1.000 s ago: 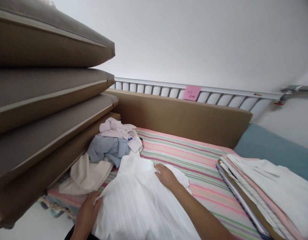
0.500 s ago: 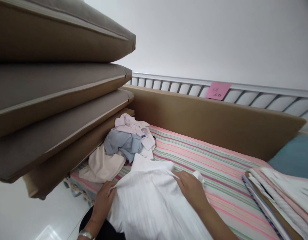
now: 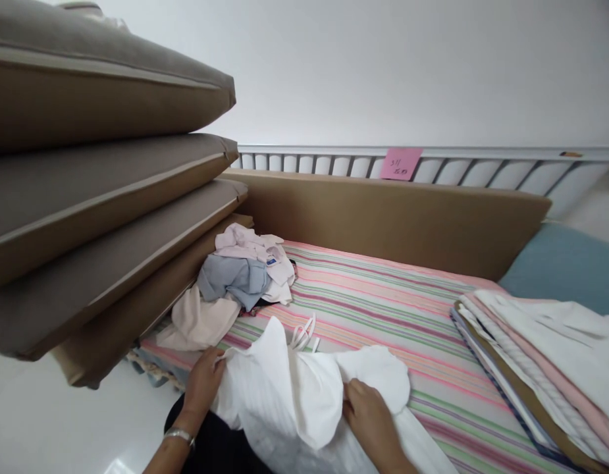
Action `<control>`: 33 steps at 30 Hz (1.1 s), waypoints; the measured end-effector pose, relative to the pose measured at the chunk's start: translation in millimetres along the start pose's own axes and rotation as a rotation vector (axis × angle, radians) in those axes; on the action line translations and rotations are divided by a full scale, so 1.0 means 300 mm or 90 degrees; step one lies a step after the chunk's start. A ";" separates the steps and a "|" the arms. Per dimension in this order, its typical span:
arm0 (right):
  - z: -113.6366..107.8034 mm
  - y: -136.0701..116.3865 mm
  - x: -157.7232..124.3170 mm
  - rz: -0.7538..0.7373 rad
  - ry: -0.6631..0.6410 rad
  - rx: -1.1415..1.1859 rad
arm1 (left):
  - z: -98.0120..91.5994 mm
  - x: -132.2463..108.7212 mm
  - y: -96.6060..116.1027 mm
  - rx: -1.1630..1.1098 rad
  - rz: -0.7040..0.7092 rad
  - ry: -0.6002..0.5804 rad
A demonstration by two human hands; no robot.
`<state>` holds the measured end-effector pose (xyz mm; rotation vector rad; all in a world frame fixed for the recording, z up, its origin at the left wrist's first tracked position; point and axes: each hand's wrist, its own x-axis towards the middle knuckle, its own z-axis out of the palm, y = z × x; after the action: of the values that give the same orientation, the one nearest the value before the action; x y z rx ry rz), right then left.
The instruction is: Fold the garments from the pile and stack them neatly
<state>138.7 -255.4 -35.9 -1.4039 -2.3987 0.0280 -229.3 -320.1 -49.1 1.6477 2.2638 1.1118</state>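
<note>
A white garment (image 3: 304, 388) with thin white ties lies bunched over the near edge of the striped bed sheet (image 3: 373, 283). My left hand (image 3: 204, 382) pinches its left edge. On the other side, my right hand (image 3: 368, 415) grips a fold near the middle, and a rounded flap of the cloth spreads out beyond it. Past my left hand sits a loose heap of clothes: a cream piece (image 3: 198, 319), a blue-grey piece (image 3: 232, 276) and a pale pink shirt (image 3: 245, 243). The lower part of the white garment runs out of view.
Thick brown cushions (image 3: 111, 178) are stacked high on the left, overhanging the bed. A brown padded board (image 3: 383, 214) lines the wall rail, where a pink note (image 3: 401, 163) hangs. At right are folded clothes (image 3: 546, 368) and a blue-green pillow (image 3: 571, 263).
The white garment has been lowered and its upper edge has folded over, baring the ties and a rounded flap. Both hands keep their hold. The view has turned slightly right.
</note>
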 end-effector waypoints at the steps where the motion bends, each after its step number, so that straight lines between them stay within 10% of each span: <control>1: 0.003 0.000 -0.004 -0.003 0.011 0.002 | -0.009 -0.007 0.022 0.005 0.018 0.029; 5: 0.039 0.016 -0.026 -0.030 0.066 0.005 | -0.017 -0.045 0.237 -0.001 0.137 0.087; 12: 0.068 0.032 -0.036 -0.066 0.091 0.008 | 0.169 -0.022 0.652 -0.005 0.159 -0.083; 16: 0.072 0.038 -0.043 -0.068 0.096 0.018 | 0.185 0.045 0.540 -0.091 -0.034 -0.056; 22: 0.100 0.061 -0.044 -0.086 0.114 0.040 | 0.048 0.046 0.278 -0.367 -0.304 -0.060; 33: 0.081 0.051 -0.045 -0.067 0.112 0.049 | -0.002 0.064 0.315 -0.860 -0.520 -0.097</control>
<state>150.0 -255.2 -65.5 -1.1920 -2.2975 -0.0279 -164.3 -291.3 15.9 0.2215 1.1739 1.5363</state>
